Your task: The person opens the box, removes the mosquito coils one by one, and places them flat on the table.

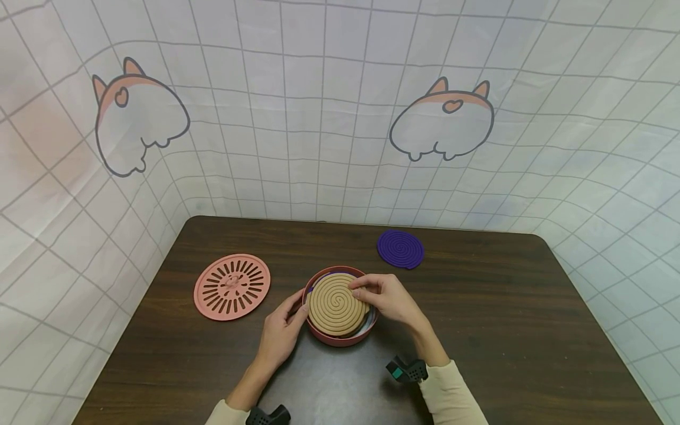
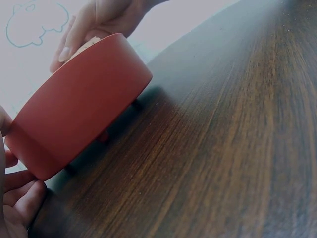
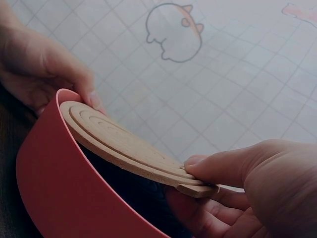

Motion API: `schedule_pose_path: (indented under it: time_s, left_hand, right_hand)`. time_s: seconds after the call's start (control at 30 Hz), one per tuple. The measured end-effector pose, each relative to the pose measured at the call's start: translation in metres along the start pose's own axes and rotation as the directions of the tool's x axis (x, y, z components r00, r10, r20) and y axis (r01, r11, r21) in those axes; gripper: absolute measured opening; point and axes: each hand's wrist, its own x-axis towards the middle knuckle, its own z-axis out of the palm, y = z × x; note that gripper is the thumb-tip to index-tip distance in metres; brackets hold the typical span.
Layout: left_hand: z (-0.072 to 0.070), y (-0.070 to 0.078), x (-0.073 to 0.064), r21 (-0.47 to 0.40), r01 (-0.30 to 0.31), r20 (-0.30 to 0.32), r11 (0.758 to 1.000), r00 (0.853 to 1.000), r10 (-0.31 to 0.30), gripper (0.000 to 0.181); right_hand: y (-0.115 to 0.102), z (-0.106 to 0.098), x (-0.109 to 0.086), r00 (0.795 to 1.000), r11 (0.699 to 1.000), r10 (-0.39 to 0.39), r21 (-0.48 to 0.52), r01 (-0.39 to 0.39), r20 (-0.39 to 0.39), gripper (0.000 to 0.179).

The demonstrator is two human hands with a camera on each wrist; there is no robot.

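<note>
Left hand (image 1: 279, 335) grips the red bowl (image 1: 339, 342) — right hand (image 1: 392, 299) pinches a tan coil (image 1: 334, 306) tilted at its mouth.

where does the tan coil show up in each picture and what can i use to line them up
Head: the tan coil is just left of the midline, below centre, over the red container.
Left wrist: only a pale sliver, upper left, above the container's rim beside the right hand.
Right wrist: seen at a low angle, left of and below centre, pinched by the right hand.
Shared landmark: the red container.
</note>
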Motion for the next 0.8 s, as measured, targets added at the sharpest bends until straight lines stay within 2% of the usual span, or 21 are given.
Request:
schedule_pose_path:
  time_s: [0.8]
  left_hand:
    - [-0.0009, 0.0016, 0.0002, 0.011, 0.009, 0.001, 1.000, 1.000, -0.009, 0.040]
  right_hand:
    - [0.0015, -0.0034, 0.0002, 0.998, 0.998, 0.048, 0.037, -0.047, -0.027, 0.023]
